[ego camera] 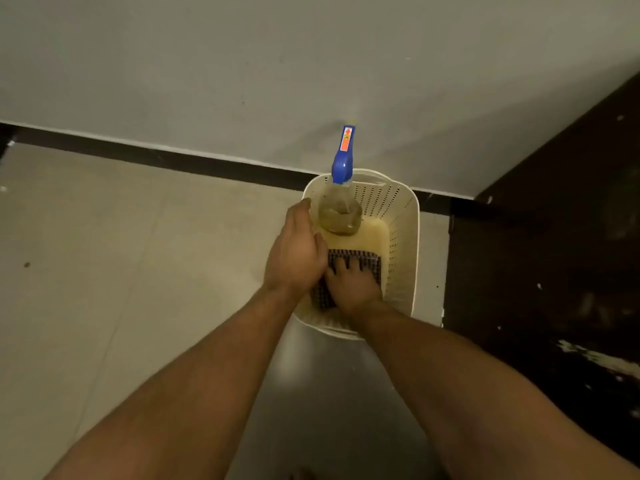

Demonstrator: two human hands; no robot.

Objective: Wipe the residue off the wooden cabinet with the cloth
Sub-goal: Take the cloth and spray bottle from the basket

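Reaching into the basket (414, 237) for the cloth (370, 263); wiping not yet begun.

Dark checked cloth in the near half of the basket, on a yellow pad (375, 233), with a spray bottle (341, 211) upright at the far end. Right hand (353, 287) on top of the cloth, fingers (341, 266) bent down into it and apparently gripping. Left hand (294, 251) over the cloth's left edge, beside the bottle; fingers tucked under the palm, so impossible to tell whether gripping or loose. Basket on the floor (104, 271) against the wall, just left of the wooden cabinet (554, 271). Pale streaks of residue (602, 360) along the cabinet's near edge, plus scattered white specks, all untouched by the look of it. Fetching stage only: lifting the cloth out, carrying it across and the whole wipe left to do.
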